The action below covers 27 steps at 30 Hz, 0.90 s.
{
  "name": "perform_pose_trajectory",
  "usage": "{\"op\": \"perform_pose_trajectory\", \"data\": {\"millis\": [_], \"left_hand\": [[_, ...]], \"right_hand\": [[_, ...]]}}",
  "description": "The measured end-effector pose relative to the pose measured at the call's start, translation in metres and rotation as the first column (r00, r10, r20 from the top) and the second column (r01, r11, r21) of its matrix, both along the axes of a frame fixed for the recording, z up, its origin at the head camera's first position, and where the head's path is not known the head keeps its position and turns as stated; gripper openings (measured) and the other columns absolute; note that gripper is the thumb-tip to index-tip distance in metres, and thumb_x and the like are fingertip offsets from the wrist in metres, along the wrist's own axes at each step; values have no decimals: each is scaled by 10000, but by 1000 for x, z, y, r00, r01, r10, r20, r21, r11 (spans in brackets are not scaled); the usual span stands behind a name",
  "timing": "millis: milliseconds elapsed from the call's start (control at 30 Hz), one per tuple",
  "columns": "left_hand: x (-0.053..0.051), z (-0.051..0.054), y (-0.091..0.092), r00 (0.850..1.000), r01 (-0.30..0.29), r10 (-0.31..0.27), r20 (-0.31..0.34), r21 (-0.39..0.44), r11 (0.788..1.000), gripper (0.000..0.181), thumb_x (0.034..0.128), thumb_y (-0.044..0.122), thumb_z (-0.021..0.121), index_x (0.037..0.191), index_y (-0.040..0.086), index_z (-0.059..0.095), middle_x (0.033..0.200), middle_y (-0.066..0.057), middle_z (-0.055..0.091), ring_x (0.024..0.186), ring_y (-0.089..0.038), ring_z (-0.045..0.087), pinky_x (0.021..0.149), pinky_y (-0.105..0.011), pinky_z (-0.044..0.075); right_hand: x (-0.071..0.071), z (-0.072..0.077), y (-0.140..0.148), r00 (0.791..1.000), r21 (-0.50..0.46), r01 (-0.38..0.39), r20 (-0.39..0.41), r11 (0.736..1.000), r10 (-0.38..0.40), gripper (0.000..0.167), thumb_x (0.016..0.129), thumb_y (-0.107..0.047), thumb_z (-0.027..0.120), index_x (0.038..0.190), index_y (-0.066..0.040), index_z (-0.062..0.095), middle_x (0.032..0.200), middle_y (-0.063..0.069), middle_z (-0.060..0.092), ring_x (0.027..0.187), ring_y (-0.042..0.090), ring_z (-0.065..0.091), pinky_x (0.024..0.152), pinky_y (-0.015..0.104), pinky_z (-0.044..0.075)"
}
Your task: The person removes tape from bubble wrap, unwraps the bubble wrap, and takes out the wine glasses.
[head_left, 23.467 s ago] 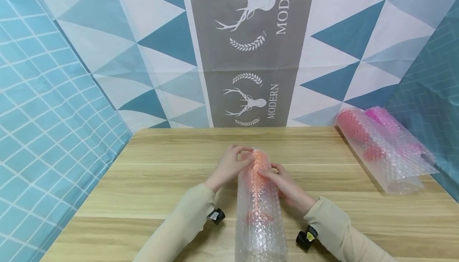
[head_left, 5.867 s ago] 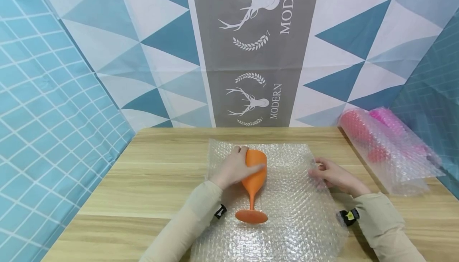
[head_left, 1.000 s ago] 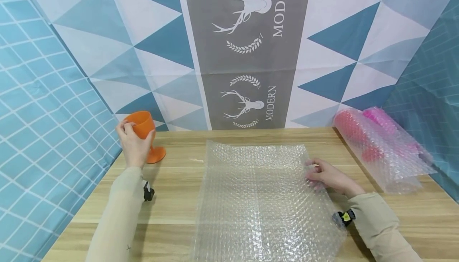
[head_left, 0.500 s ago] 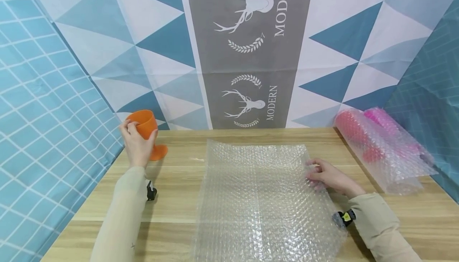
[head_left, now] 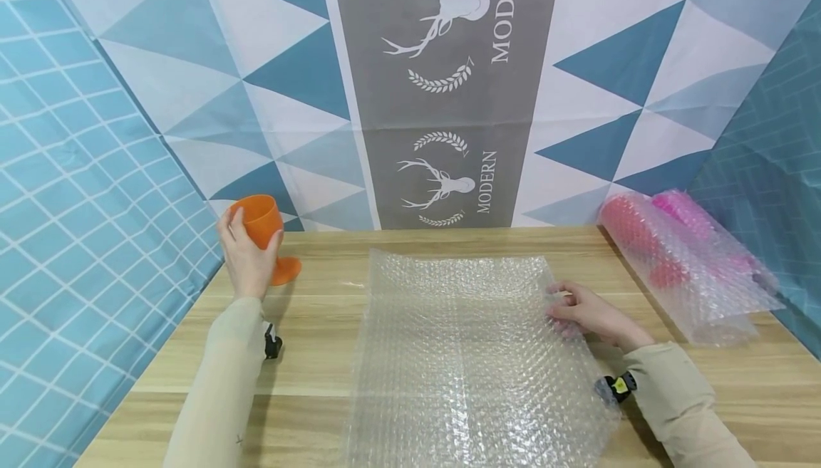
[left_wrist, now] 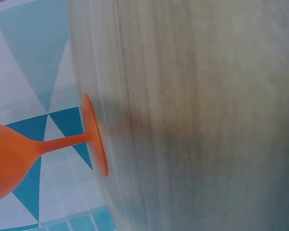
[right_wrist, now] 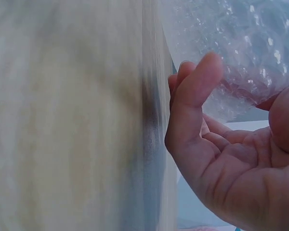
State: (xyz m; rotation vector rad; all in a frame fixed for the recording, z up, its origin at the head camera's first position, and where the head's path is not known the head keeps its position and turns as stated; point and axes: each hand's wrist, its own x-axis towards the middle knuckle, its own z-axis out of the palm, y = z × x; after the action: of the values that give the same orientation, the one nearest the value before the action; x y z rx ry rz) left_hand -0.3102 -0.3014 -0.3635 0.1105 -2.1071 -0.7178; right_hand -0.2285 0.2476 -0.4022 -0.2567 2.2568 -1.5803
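At the table's back left corner, an orange plastic goblet [head_left: 261, 223] stands upright. My left hand [head_left: 246, 258] holds its bowl, the thumb on the right side and the fingers at the left rim. In the left wrist view, the round foot of the goblet [left_wrist: 94, 134] meets the tabletop; only a fingertip shows at the lower left. A clear sheet of bubble wrap [head_left: 455, 354] lies spread over the middle of the table. Its right edge is held between the thumb and curled fingers of my right hand [head_left: 586, 315]. In the right wrist view, the bubble wrap [right_wrist: 245, 43] is lifted slightly there.
Two bubble-wrapped bundles, one red [head_left: 631, 226] and one pink [head_left: 686, 215], lie at the table's back right. The wooden table [head_left: 327, 382] meets a patterned wall covering [head_left: 449, 97] behind and blue tiled sheets at both sides.
Earlier the goblet was rolled in the bubble wrap, then lay uncovered on it. My left hand has carried it to the back left and stood it up. My right hand stays on the wrap's edge.
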Motion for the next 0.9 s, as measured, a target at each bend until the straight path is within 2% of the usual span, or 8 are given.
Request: {"op": "perform_pose_trajectory", "data": {"millis": [267,467,567,667,833,900], "left_hand": [[4,6,10,1000,-14,13,-25,-47,999,739,776,286,707,1373,70,328,1436,-121,212,1309,-302,249,1048,-473,299],[9,11,23,999,-32,31,-45,-30,999,725,780,314,697,1364,65,349,1435,-141,211,1333,-290,196,1077,-457,253],[12,15,31,999,-28,27,-32,-18,999,726,775,316,701,1362,62,358,1449,-139,189,1353,-289,152,1093,-464,210],[17,17,40,1000,-14,14,-4,3,1000,716,785,321,691,1364,65,356,1461,-133,165,1377,-275,97,1114,-453,163],[27,19,58,997,28,-35,67,107,994,642,822,272,657,1352,48,370,1451,-143,184,1391,-241,65,1128,-408,149],[31,20,64,996,36,-48,81,144,989,599,825,227,653,1332,40,395,1444,-145,203,1393,-237,58,1130,-405,146]], "right_hand": [[0,5,1,1000,-11,11,11,1000,-11,572,909,-168,522,1308,105,216,961,144,557,708,142,577,618,308,539],[0,6,3,999,7,35,8,999,-35,588,930,-237,485,1324,102,210,1009,163,538,749,150,572,644,316,535],[1,8,3,998,16,57,6,998,-57,578,951,-268,441,1323,109,210,991,148,541,740,135,570,650,313,536],[2,8,4,996,35,92,-3,995,-92,592,971,-324,377,1330,116,209,1014,189,528,767,140,575,675,325,540],[4,9,5,980,100,180,-109,979,-169,594,979,-352,333,1306,140,263,1158,312,462,871,137,551,709,285,518],[3,10,6,969,95,213,-151,972,-197,560,979,-316,345,1284,151,290,1142,315,476,849,108,548,694,257,508]]}}
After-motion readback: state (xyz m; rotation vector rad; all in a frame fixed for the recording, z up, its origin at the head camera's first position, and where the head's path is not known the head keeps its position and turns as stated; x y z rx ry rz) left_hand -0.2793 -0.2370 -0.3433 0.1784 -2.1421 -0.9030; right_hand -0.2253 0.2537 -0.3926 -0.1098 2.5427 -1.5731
